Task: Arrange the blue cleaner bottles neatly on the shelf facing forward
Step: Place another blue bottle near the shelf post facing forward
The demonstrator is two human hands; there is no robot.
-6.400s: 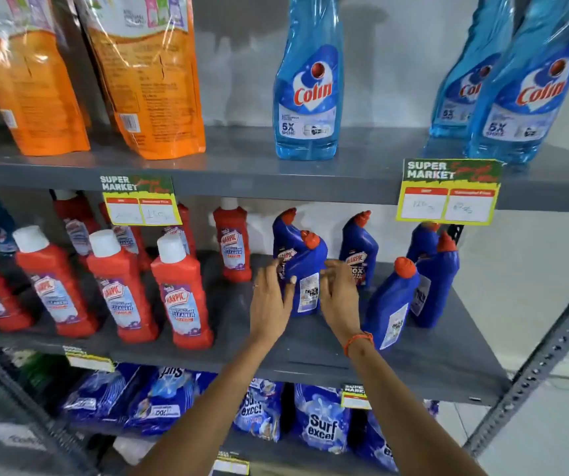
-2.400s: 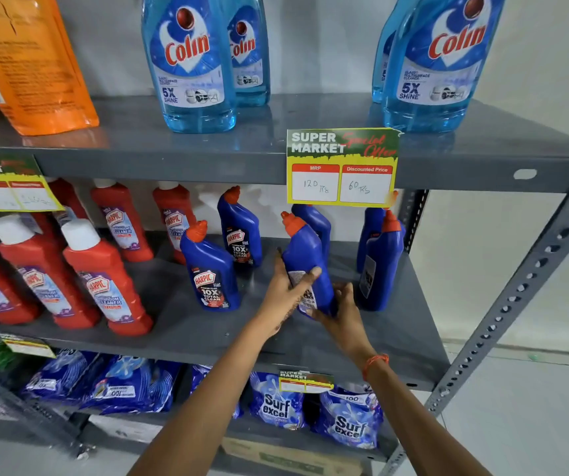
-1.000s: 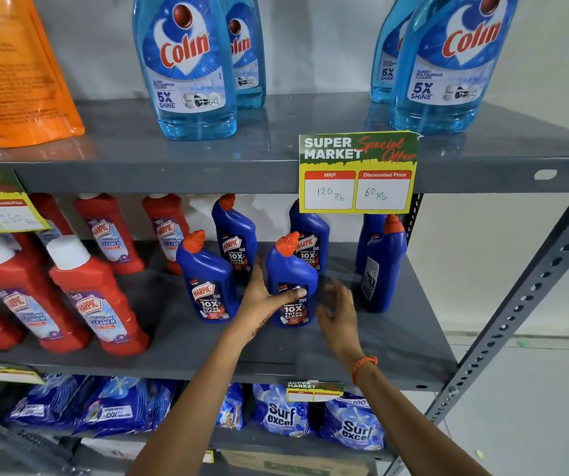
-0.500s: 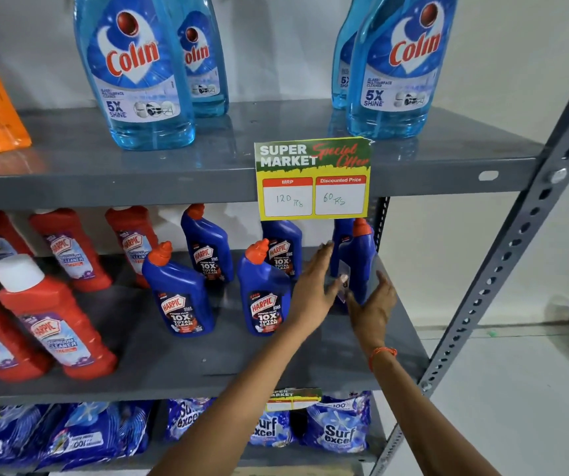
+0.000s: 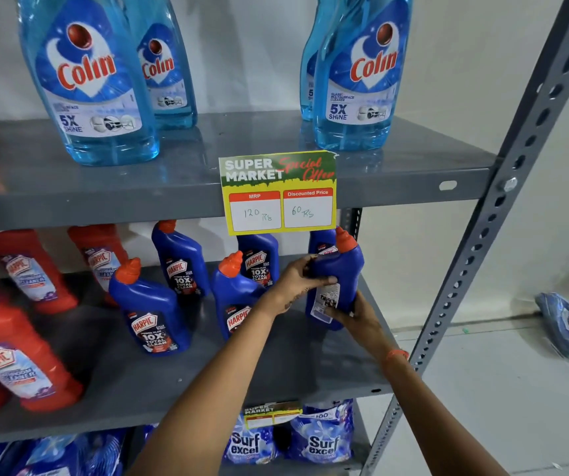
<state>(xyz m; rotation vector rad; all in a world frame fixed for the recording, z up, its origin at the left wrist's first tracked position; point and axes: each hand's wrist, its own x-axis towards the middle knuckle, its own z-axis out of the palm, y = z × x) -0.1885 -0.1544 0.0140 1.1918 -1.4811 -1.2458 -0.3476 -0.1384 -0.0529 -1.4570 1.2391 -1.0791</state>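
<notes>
Blue bottle [image 5: 339, 273] gripped by left hand [image 5: 296, 281] + right hand [image 5: 355, 312] | back label out | price card [image 5: 277, 192] hides rear bottle tops | red bottles [image 5: 18, 355] blurred

— Where does the head view look from?
— In front of the shelf [image 5: 180, 379], close, facing it and tilted down; only one view, so nothing is shared.
— How is it framed?
— The price tag [image 5: 277, 192] sits near centre. The left edge is blurred, perhaps from head motion.
</notes>
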